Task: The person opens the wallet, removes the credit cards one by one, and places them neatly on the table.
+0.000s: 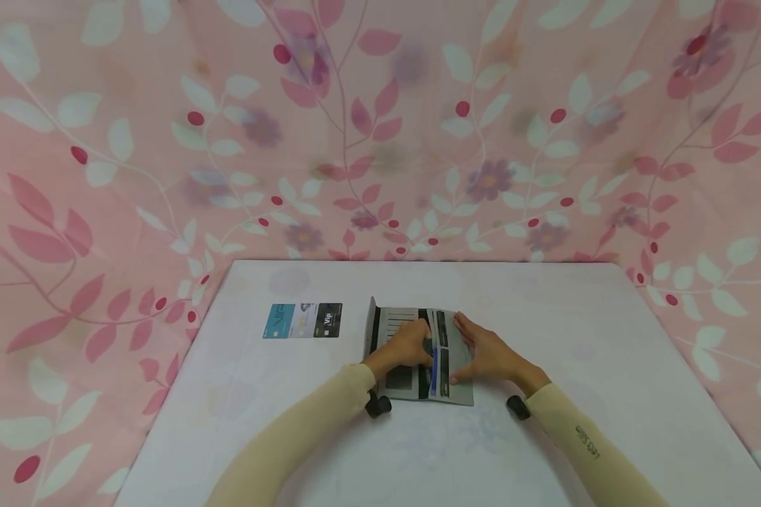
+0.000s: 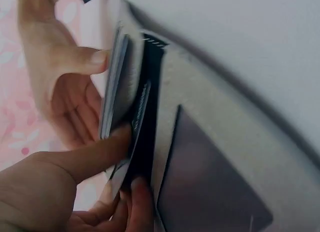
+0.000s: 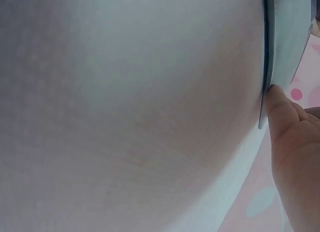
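Observation:
Lying open in the middle of the table is a grey wallet (image 1: 461,396) with dark card slots and a clear window (image 2: 200,177). My left hand (image 1: 411,343) reaches into its middle pocket. In the left wrist view, the thumb and fingers pinch a dark card (image 2: 142,117) that stands partly inside the pocket, its lower part hidden by the fingers. My right hand (image 1: 491,354) grips the wallet's raised right flap, fingers at the far edge and thumb (image 3: 280,109) along the near side. Several cards show as layered edges in that flap.
Left of the wallet, three cards lie side by side on the white table (image 1: 330,373): a blue one (image 1: 279,321), a pale one (image 1: 302,320) and a black one (image 1: 328,320). A pink floral cloth (image 1: 380,141) hangs behind the table.

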Available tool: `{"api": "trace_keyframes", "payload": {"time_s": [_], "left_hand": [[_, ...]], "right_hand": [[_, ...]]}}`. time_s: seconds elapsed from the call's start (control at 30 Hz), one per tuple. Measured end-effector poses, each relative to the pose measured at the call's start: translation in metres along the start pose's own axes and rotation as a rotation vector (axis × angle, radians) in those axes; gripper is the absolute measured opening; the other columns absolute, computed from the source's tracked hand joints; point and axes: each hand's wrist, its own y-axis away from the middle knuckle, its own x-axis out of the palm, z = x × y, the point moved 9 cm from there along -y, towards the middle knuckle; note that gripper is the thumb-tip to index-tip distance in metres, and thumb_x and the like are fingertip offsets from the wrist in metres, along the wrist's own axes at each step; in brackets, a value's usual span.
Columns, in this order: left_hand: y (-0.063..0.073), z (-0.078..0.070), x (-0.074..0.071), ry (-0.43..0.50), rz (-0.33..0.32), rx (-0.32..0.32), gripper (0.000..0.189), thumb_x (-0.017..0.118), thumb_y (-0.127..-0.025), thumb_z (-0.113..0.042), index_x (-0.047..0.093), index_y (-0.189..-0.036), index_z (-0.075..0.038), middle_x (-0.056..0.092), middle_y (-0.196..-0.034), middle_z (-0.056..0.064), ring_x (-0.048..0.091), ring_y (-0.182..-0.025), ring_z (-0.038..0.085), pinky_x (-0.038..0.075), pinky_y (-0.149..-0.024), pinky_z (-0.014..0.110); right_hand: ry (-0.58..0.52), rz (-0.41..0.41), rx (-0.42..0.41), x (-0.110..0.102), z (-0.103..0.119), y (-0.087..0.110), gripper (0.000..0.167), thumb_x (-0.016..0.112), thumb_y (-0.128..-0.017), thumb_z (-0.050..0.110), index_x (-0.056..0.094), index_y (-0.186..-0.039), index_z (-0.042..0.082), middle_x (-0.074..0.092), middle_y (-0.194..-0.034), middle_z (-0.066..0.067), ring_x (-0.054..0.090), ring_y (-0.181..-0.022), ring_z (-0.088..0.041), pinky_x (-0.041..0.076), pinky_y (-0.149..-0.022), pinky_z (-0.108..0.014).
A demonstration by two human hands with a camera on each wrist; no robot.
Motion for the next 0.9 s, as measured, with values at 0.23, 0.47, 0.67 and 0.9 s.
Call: {"api": "trace_keyframes", "payload": {"time_s": [0.23, 0.47, 0.67, 0.9], "left_hand": [[0.012, 0.029, -0.010, 0.471, -0.085, -0.140, 0.026, 0.074, -0.084, -0.007, 0.068, -0.109, -0.007, 0.066, -0.108, 0.007, 0.063, -0.096, 0.021, 0.054, -0.077, 0.035], [0.019, 0.052, -0.020, 0.585, -0.241, -0.157, 0.026, 0.074, -0.087, -0.015, 0.070, -0.110, -0.003, 0.073, -0.097, 0.005, 0.069, -0.087, 0.014, 0.056, -0.077, 0.031], [0.025, 0.054, -0.018, 0.701, -0.196, -0.164, 0.022, 0.073, -0.087, -0.009, 0.070, -0.104, 0.005, 0.070, -0.101, 0.012, 0.070, -0.077, 0.020, 0.059, -0.067, 0.031], [0.028, 0.058, -0.020, 0.837, -0.193, -0.203, 0.020, 0.070, -0.088, -0.004, 0.069, -0.104, 0.007, 0.068, -0.101, 0.014, 0.069, -0.078, 0.018, 0.059, -0.069, 0.030]], "right_hand": [[0.044, -0.011, 0.002, 0.001, 0.001, 0.001, 0.138, 0.093, -0.056, 0.047, 0.007, -0.155, 0.001, 0.019, -0.159, -0.012, 0.039, -0.136, -0.028, 0.033, -0.109, -0.044], [0.105, -0.026, 0.008, 0.002, -0.001, -0.001, 0.139, 0.092, -0.056, 0.050, 0.009, -0.154, -0.001, 0.019, -0.159, -0.013, 0.038, -0.137, -0.028, 0.030, -0.111, -0.043], [0.108, -0.029, 0.020, 0.002, 0.000, -0.001, 0.140, 0.093, -0.054, 0.049, 0.010, -0.154, -0.002, 0.020, -0.159, -0.014, 0.037, -0.137, -0.029, 0.029, -0.112, -0.044], [0.124, -0.024, 0.035, 0.002, -0.001, -0.002, 0.141, 0.092, -0.054, 0.051, 0.009, -0.154, -0.001, 0.020, -0.159, -0.013, 0.036, -0.138, -0.027, 0.027, -0.113, -0.043]]}}
